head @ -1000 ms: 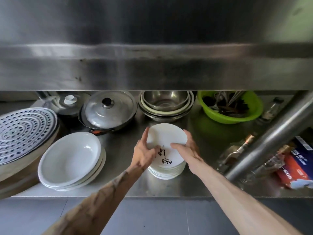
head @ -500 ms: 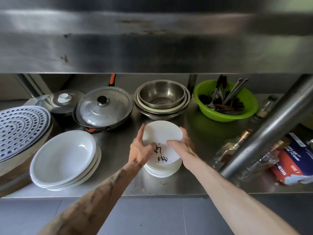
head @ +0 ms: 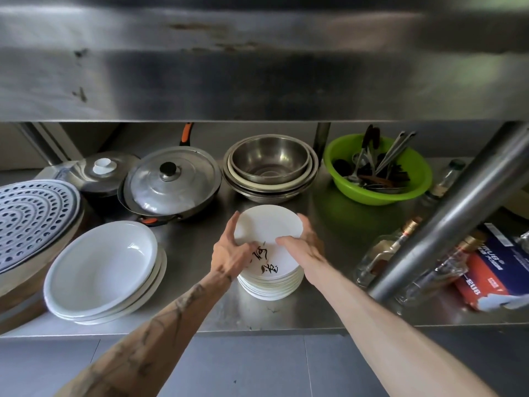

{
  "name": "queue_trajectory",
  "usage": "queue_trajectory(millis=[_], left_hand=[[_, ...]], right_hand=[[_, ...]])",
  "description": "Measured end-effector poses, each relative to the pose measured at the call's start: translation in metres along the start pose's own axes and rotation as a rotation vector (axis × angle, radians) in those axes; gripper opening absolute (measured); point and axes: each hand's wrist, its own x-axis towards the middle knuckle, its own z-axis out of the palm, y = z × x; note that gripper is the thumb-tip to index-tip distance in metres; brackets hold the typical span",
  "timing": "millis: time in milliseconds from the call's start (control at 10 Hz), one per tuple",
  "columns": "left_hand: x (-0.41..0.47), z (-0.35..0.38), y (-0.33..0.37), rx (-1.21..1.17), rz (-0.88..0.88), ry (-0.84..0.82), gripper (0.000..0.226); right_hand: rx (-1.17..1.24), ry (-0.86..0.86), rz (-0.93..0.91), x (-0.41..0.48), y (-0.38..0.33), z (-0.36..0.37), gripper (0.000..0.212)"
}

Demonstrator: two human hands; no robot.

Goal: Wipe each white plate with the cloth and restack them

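Hands reach under a steel counter to a stack of white plates [head: 269, 285] on the lower steel shelf [head: 329, 316]. The left hand [head: 230, 253] and right hand [head: 302, 247] have their fingers closed around opposite edges of the top plate [head: 269, 227], which bears black brush lettering and is tilted up off the stack. Wide white bowls [head: 100, 270] sit just left; a lidded pan [head: 171, 181], nested metal bowls [head: 270, 164] and a green bowl of utensils [head: 378, 170] stand behind.
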Motion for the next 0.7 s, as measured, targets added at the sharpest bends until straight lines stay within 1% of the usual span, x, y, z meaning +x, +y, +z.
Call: queue_trajectory(millis=[200, 300, 400, 500, 600, 700], left_hand=[[0.004, 0.001, -0.002, 0.016, 0.004, 0.004, 0.086], [0.005, 0.002, -0.004, 0.026, 0.011, 0.009, 0.088], [0.007, 0.003, -0.006, 0.078, 0.051, -0.011, 0.087], [0.011, -0.002, -0.008, 0.206, 0.088, -0.074, 0.087], [0.009, -0.009, 0.0, 0.418, 0.099, -0.135, 0.09], [-0.002, -0.016, 0.013, 0.501, 0.143, -0.144, 0.08]], right_hand=[[-0.17, 0.023, -0.025, 0.001, -0.001, 0.002, 0.081], [-0.211, 0.001, -0.022, 0.004, -0.004, -0.001, 0.083], [-0.155, -0.02, -0.017, 0.006, -0.001, -0.004, 0.086], [-0.158, -0.051, -0.033, 0.006, -0.002, -0.002, 0.092], [-0.241, -0.06, -0.041, 0.003, -0.004, -0.004, 0.097], [-0.397, -0.044, -0.089, -0.01, -0.01, -0.008, 0.096]])
